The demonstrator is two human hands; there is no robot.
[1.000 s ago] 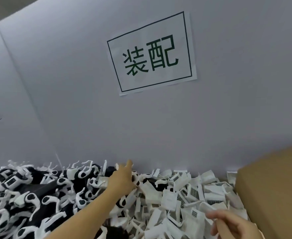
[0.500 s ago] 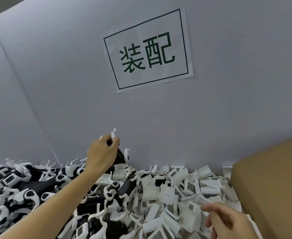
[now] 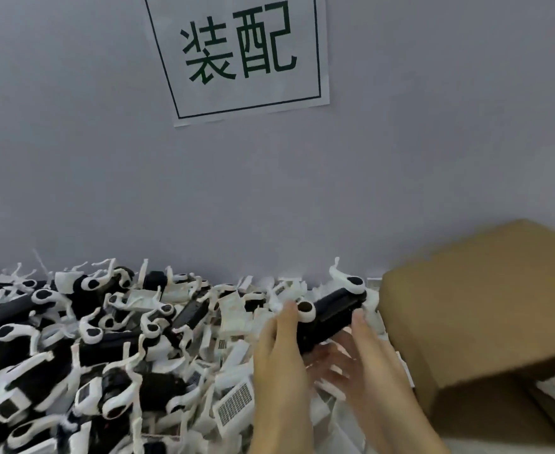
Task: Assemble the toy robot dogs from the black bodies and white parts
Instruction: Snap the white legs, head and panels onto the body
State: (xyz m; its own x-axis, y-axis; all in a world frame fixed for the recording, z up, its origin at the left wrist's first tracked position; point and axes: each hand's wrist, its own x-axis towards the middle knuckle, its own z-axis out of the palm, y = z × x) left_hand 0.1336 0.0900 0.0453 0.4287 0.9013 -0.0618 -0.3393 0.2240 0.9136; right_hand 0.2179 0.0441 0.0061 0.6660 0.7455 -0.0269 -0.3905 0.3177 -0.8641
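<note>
Hands met low in the middle-right of the frame, and one black body (image 3: 330, 317) lay between them. The left hand (image 3: 281, 365) gripped the near, lower end of the body, with its fingers curled round it and the thumb up by a white round part (image 3: 306, 310). The right hand (image 3: 364, 358) was under and beside the body with its fingers stretched out and loose. It touched or nearly touched the body, but the blur made it hard to tell which. It did not look as if it held any white part.

The body was long and thin. Its long line ran from lower left, at the left hand, up to the upper right, toward the brown cardboard box (image 3: 485, 316). The far end pointed at the box corner and the grey wall (image 3: 105, 158). At that far end a white leg (image 3: 348, 280) stuck up, with a black spot on its round joint. So this body already had some white legs on it.

Both hands were about as close to the body as each other, the left at the near end and the right by the middle. The next move probably needed the right hand to fetch a white part, since the left already held the body firmly.

A big pile of black bodies with white legs (image 3: 72, 339) filled the lower left of the frame. Loose white parts (image 3: 233, 401) lay just left of the hands. A paper sign (image 3: 240, 57) hung on the wall at the top middle.
</note>
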